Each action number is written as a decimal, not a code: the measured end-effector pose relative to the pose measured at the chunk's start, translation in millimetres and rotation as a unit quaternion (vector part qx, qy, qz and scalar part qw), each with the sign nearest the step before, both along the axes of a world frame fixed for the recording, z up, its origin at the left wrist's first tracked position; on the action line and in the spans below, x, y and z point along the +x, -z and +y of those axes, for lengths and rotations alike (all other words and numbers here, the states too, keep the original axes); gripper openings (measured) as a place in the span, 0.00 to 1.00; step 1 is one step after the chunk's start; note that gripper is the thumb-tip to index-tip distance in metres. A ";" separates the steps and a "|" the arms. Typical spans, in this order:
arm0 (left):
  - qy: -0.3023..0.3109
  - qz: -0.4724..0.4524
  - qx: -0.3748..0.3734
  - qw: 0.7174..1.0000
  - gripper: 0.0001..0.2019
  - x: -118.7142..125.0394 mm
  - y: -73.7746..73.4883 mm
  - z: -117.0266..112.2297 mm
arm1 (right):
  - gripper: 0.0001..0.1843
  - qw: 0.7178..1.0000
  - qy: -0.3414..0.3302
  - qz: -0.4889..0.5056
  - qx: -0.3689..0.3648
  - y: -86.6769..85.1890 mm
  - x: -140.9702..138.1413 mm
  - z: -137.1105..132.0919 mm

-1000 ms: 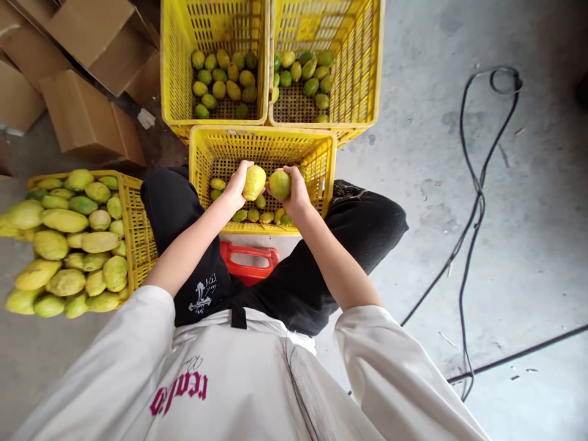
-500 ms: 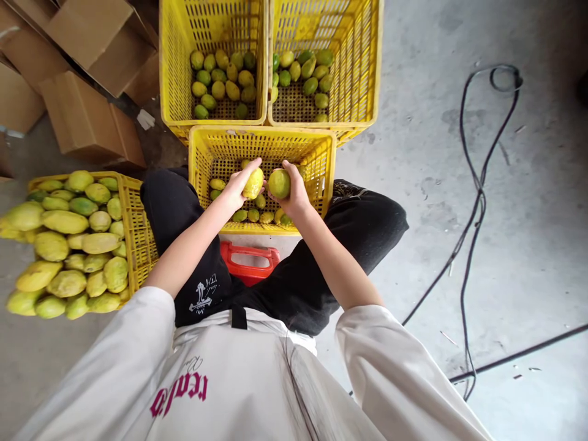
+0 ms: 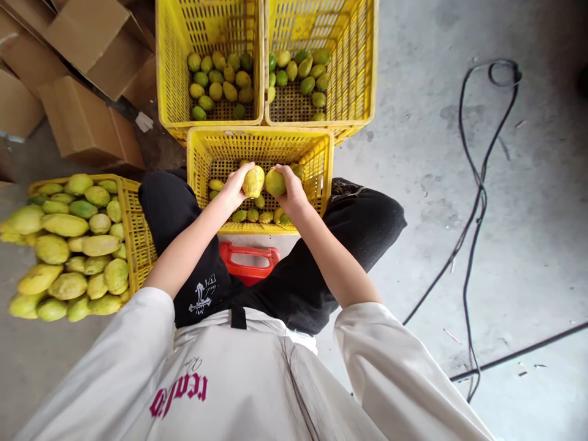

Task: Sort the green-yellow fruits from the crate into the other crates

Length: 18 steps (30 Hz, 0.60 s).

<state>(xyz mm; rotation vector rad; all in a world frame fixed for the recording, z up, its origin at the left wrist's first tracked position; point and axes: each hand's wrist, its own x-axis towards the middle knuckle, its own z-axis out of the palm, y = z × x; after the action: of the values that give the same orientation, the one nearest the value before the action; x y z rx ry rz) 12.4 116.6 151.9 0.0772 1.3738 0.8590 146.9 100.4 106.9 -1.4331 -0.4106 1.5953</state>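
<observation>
My left hand (image 3: 234, 187) is closed round a yellow papaya (image 3: 253, 182), its thumb along the top. My right hand (image 3: 293, 190) grips a greener papaya (image 3: 275, 182). The two fruits are held side by side, a small gap between them, above the near yellow crate (image 3: 261, 229). Inside that crate several smaller green and yellow papayas (image 3: 266, 217) lie along the near wall and at the left. My hands and forearms hide part of its floor.
Two more yellow crates (image 3: 211, 120) (image 3: 321, 116) with papayas stand beyond. At left, a yellow crate (image 3: 140, 229) is heaped with larger papayas (image 3: 65, 225). Cardboard boxes (image 3: 87, 119) lie back left. A red plastic stool (image 3: 250, 269) is between my legs; black cable (image 3: 480, 196) runs over the floor at right.
My right hand has moved slightly left and its papaya has been turned, now tilted. The left hand's papaya has also turned a little. Both fruits stay in hand.
</observation>
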 end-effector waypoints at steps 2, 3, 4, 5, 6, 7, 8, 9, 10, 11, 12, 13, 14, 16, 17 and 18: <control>0.002 -0.002 -0.001 1.000 0.10 1.1 1.7 -1.1 | 0.27 1.000 0.005 -0.002 -0.028 1.7 0.3 1.1; 0.004 -0.002 -0.003 1.000 0.11 1.6 2.2 -1.7 | 0.27 0.999 0.008 -0.001 -0.040 2.3 0.4 1.8; 0.008 -0.001 -0.006 1.000 0.12 2.1 2.3 -2.3 | 0.28 0.999 0.009 0.000 -0.045 2.8 0.5 2.4; 0.013 0.002 -0.006 1.000 0.13 2.4 2.1 -2.9 | 0.28 0.999 0.009 0.003 -0.047 3.1 0.7 2.9; 0.019 0.007 -0.004 1.000 0.14 2.6 1.4 -3.5 | 0.28 0.999 0.009 0.007 -0.047 3.1 1.0 3.2; 0.024 0.013 0.002 1.000 0.14 2.6 0.5 -3.9 | 0.29 0.999 0.009 0.011 -0.046 2.8 1.3 3.3; 0.028 0.019 0.009 0.999 0.14 2.5 -0.6 -4.3 | 0.29 0.999 0.010 0.013 -0.046 2.2 1.6 3.2; 0.031 0.022 0.018 0.999 0.13 2.2 -1.8 -4.5 | 0.28 0.999 0.010 0.013 -0.044 1.1 1.9 2.8; 0.033 0.023 0.026 0.999 0.13 1.8 -2.9 -4.6 | 0.28 0.999 0.011 0.010 -0.042 -0.4 2.0 2.4; 0.033 0.023 0.032 0.999 0.13 1.3 -3.7 -4.4 | 0.27 0.999 0.010 0.006 -0.038 -2.4 1.9 1.8; 0.031 0.021 0.036 0.999 0.13 0.7 -4.3 -4.1 | 0.27 0.999 0.008 0.002 -0.034 -4.8 1.5 1.1; 0.025 0.019 0.036 0.999 0.14 0.1 -4.5 -3.5 | 0.27 1.000 0.008 0.000 -0.028 -7.5 0.8 0.5; 0.017 0.017 0.032 0.999 0.14 -0.6 -4.3 -2.8 | 0.27 1.000 0.009 0.002 -0.023 -10.5 -0.2 -0.1; 0.001 0.013 0.012 1.000 0.13 -1.7 -3.8 -1.1 | 0.27 1.000 0.016 0.012 -0.014 -16.1 -2.4 -0.9; -0.005 0.010 -0.001 1.000 0.12 -2.1 -3.8 -0.2 | 0.27 1.000 0.020 0.019 -0.012 -18.4 -3.4 -1.2; -0.009 0.006 -0.012 1.000 0.12 -2.4 -4.1 0.6 | 0.27 0.999 0.024 0.026 -0.012 -19.9 -4.0 -1.2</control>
<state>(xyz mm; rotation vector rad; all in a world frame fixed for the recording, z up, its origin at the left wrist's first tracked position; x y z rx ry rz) 10.0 117.2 156.0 0.0509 1.3969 0.8575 142.9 99.2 126.7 -1.4060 -0.3254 1.6012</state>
